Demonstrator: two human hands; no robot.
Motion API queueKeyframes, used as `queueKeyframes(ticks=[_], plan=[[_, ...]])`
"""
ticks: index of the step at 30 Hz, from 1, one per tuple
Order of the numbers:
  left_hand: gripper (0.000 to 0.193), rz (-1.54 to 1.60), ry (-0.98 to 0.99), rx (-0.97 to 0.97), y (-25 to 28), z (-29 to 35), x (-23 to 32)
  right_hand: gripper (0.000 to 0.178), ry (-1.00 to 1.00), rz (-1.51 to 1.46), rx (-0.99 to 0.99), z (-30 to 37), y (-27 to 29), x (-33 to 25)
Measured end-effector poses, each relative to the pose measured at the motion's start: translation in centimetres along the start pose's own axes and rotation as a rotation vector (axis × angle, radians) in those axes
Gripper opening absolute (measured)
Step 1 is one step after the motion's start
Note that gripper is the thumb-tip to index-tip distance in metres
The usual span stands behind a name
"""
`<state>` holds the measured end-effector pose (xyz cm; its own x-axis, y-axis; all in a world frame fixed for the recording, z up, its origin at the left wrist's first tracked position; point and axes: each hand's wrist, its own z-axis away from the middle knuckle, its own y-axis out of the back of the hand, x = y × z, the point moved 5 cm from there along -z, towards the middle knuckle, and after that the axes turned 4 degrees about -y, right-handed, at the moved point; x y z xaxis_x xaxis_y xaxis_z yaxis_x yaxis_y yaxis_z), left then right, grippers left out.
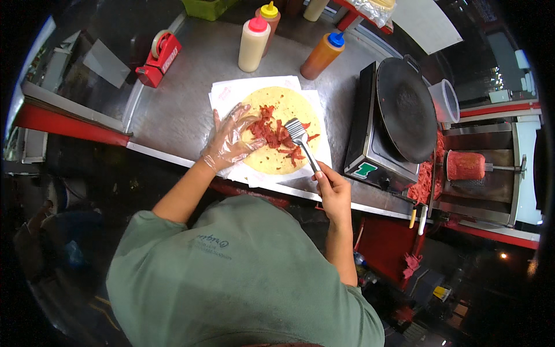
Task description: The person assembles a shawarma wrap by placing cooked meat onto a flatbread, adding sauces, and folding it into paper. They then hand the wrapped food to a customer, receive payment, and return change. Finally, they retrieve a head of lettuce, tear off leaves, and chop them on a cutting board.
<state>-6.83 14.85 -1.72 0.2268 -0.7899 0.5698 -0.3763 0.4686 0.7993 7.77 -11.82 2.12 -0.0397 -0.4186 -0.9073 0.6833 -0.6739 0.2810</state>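
A round flatbread lies on white paper sheets on the metal counter. Shredded reddish meat is heaped along its middle, with loose bits toward the right side. My left hand, in a clear plastic glove, rests with fingers spread over the flatbread's left edge, its fingertips at the meat. Bare, my right hand grips the handle of a metal serving fork. The fork's broad, slotted head touches the right side of the meat.
Behind the flatbread stand a red-capped squeeze bottle, a yellow-capped one and a blue-capped one. A red tape dispenser sits far left. To the right are a stove with a dark round pan and a meat spit.
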Motion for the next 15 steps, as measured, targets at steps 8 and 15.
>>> queueKeyframes(ticks=[8, 15], plan=[[0.016, 0.075, 0.006, 0.030, 0.2, 1.3, -2.3, 0.029, 0.216, 0.443, -0.039, 2.2, -0.3, -2.8], [0.029, 0.083, 0.259, 0.202, 2.1, 2.1, -0.7, 0.039, 0.406, 0.475, -0.067, 0.9, 1.3, -4.4]])
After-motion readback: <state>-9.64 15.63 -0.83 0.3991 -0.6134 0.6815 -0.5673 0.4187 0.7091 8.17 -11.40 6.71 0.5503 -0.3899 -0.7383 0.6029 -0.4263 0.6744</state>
